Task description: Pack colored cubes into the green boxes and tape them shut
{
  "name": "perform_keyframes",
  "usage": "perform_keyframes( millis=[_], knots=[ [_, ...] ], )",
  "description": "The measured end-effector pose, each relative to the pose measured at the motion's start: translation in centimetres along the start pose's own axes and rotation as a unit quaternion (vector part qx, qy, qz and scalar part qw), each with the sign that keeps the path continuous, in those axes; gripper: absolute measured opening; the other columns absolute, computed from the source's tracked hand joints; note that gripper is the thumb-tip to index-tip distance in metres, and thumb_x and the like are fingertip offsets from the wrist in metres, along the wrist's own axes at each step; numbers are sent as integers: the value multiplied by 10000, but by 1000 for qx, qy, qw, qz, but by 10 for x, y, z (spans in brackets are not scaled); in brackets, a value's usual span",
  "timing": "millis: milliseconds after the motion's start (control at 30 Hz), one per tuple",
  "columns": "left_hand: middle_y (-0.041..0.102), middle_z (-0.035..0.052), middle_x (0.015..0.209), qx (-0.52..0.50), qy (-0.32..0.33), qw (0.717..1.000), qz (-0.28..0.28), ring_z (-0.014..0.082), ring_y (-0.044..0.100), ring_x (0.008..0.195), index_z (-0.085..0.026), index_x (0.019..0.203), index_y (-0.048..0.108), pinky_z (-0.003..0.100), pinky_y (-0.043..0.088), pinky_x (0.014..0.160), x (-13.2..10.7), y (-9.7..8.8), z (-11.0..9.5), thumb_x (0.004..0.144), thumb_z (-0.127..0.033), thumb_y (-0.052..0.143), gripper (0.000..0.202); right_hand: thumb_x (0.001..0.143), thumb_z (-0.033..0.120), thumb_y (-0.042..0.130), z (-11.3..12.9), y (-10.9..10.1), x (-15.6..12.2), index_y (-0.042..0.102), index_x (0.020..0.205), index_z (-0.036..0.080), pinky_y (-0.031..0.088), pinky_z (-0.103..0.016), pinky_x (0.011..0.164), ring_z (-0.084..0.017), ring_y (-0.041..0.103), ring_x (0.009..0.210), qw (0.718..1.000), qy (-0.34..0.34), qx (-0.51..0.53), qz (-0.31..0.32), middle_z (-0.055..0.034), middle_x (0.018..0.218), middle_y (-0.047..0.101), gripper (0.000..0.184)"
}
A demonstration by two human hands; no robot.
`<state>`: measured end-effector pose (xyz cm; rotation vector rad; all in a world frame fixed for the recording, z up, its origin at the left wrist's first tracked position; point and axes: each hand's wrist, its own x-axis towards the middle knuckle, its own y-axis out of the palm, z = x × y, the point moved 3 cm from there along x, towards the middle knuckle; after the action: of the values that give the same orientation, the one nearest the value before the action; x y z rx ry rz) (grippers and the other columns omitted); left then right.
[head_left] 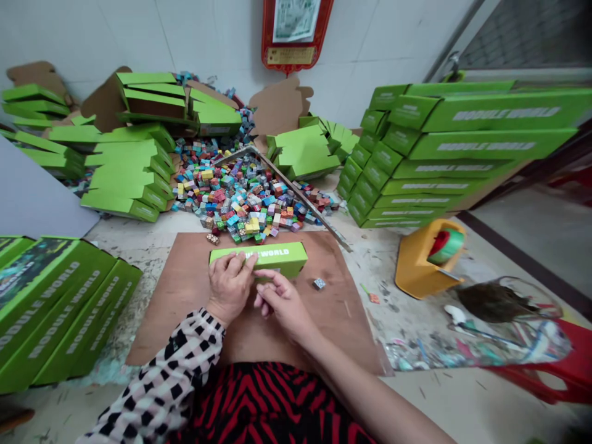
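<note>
A long green cardboard box [282,254] lettered "WORLD" lies crosswise on the brown board [185,333]. My left hand [230,283] is on its left end, fingers bent over the top edge and covering part of the lettering. My right hand [284,302] is at the front of the box with the index finger stretched out against it near my left fingertips. Its other fingers are loosely curled and nothing shows in them. A small grey patterned cube [319,283] lies on the board to the right of the box.
Behind the board is a heap of small coloured cubes [240,197], with a metal strip [300,194] across it. Green boxes [416,148] are stacked at right, more boxes [60,302] at left. A yellow tape dispenser [416,265] and a red stool [550,364] are at right.
</note>
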<state>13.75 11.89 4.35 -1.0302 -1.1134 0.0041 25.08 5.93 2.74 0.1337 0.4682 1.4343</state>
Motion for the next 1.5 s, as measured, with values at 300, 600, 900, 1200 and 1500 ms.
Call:
perform_keyframes(
  millis=[300,600,900,1200,1500],
  knots=[
    [652,101,1090,25,-31,998,55,286,525,1004,-233,1228,620,428,348,893,-5,3,-6,817,-231,623,411,692,335,598,-26,-21,26,624,1129,174,358,-182,348,-70,438,336,994,102,-36,19,47,552,619,467],
    [646,135,1074,49,-46,997,32,267,552,1026,-161,1381,465,402,360,940,-13,9,-7,867,-174,478,515,929,217,402,35,5,-6,512,1358,173,300,-502,1076,-294,422,1295,638,-385,-664,-65,-135,1372,531,445],
    [626,166,1155,30,-21,999,7,290,553,1088,-95,1404,382,429,335,994,-15,9,-5,836,-160,495,583,880,119,404,20,-4,34,375,1455,203,283,-512,1056,-312,372,1340,502,-351,-790,-30,-118,1485,396,582],
    [638,118,1186,10,15,1000,19,258,524,1122,-154,1352,498,401,328,1015,-44,-24,-25,856,-185,532,498,851,312,553,44,-35,-4,438,1418,232,385,-536,939,-360,482,1159,529,-320,-783,-66,-172,1303,554,583],
    [629,92,1182,-164,55,983,60,215,561,1108,-271,1337,501,366,464,974,-97,-80,-9,838,-80,539,536,900,498,482,3,-61,-54,514,1351,212,306,-574,1055,-333,469,1215,557,-354,-751,17,-162,1299,554,535]
  ],
)
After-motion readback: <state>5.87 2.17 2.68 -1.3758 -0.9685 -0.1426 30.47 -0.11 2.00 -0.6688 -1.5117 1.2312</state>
